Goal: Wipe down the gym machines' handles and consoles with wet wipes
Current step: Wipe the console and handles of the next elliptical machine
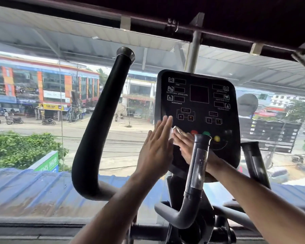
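The wet wipe (176, 130), thin, soft and light, is pressed flat on the lower left of the console (197, 110) by the right hand (186, 147), best held under straight fingers, while the left hand (156, 150) is kept open beside it, fingers together.

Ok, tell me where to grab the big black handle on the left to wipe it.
Grip the big black handle on its long straight shaft below the flared cap, coming from the near side. That stretch is bare and even, so a wipe-wrapped hand can slide along it; the bend at the bottom curves sharply toward the frame.
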{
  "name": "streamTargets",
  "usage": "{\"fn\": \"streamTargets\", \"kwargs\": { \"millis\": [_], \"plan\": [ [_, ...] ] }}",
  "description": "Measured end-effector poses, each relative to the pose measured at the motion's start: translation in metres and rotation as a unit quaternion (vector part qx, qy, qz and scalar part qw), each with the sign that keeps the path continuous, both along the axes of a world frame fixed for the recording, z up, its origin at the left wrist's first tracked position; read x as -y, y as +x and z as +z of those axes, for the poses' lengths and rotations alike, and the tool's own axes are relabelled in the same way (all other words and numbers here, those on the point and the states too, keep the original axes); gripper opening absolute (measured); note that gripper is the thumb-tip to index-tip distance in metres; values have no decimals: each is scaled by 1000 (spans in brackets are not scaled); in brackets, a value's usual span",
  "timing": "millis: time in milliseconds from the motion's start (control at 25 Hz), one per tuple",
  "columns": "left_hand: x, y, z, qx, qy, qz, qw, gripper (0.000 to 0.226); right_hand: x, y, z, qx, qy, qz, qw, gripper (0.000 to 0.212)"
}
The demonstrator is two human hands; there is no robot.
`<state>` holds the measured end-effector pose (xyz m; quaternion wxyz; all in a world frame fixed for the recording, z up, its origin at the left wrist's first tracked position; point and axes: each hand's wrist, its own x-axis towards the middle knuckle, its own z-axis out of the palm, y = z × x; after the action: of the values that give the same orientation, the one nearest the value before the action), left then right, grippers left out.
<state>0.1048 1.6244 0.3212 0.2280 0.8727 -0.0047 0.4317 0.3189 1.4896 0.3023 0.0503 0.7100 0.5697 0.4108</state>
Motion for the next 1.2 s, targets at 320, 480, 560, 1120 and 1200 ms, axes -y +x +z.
{"fn": "streamTargets", "kwargs": {
  "millis": [320, 480, 560, 1120, 1200],
  "plan": [
    [-10, -103, 132, -46, 365, 160, 916, 65, 13, 6, 99, -61, 68, -82, 992, 86],
    [-57, -114, 155, -58, 351, 212, 910, 66, 1, -2, 124, -27, 39, -56, 997, 74],
    [-69, -110, 152, -97, 325, 224, 914, 68, -16, -9, 140, -35, 41, -38, 998, 71],
    [-71, 106, 292, -218, 688, 135, 679, 70, -43, 13, 108, -20, -91, 12, 996, 98],
    [-73, 147, 292, -232, 711, 125, 652, 71, -45, 1, 105, -41, -111, 24, 993, 84]
  ]
}}
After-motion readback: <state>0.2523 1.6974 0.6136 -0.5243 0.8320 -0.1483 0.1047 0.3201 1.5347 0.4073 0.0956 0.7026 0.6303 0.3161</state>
